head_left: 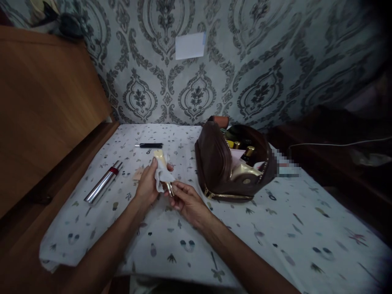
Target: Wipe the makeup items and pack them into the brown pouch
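A pale yellow cosmetic tube (159, 154) with a shiny gold cap (170, 189) is held between my two hands above the table. My left hand (148, 184) is closed around the tube's body, with a crumpled white tissue (162, 173) wrapped about it. The fingers of my right hand (188, 203) pinch the gold cap at the lower end. Part of the tube is hidden by the tissue. To the right stands a dark brown zip bag (214, 157), unzipped, with several cosmetics inside, among them gold-capped bottles.
A silver cylindrical bottle with a red band (102, 183) lies at the left on the patterned white cloth (171, 241). Behind my hands lies a slim black tube (150, 145). A wooden cabinet (45, 106) borders the left side; patterned wallpaper (196, 90) rises behind.
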The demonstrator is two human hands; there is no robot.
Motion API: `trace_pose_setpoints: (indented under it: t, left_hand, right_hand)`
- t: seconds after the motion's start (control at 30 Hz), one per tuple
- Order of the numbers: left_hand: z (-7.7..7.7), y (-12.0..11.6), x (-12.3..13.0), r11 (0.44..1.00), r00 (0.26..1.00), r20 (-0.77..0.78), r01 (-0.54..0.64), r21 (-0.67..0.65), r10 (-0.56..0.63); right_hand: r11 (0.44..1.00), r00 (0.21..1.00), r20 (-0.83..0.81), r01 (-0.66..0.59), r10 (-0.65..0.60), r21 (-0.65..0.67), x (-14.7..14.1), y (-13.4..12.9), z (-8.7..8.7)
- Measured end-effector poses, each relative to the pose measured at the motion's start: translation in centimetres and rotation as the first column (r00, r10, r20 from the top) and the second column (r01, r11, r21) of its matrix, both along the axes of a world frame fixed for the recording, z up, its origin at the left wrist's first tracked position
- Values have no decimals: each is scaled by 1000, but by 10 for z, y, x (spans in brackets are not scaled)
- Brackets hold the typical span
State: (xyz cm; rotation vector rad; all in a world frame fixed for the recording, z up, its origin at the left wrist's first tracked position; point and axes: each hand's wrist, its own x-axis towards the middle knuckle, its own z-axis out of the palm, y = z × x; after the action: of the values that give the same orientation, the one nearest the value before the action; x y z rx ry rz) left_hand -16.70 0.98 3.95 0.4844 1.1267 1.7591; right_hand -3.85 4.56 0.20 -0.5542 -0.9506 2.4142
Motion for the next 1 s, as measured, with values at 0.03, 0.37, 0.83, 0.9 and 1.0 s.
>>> trace_pose_setpoints:
  t: [0.03,0.37,0.83,0.9,1.0]
  left_hand:
    - [0,-1,3,999,998,-11,54,-2,-54]
    - [-6,-3,13,988,986,-69,151,21,-149]
    - [1,3,-1,988,987,-39,-156,10,156]
    - [4,3,-8,972,972,-7,-234,31,235]
    - [7,4,-15,966,966,46,-256,28,254]
  right_hand:
    - [999,1000,-9,13,-13,-34,0,1,1]
    - [977,993,-9,116,-120,-179,0,3,4]
    - [981,995,76,-81,68,176,3,-2,-1]
    - [972,989,102,-129,110,199,2,-3,-2]
    - [966,985,111,-155,134,205,2,-3,-4]
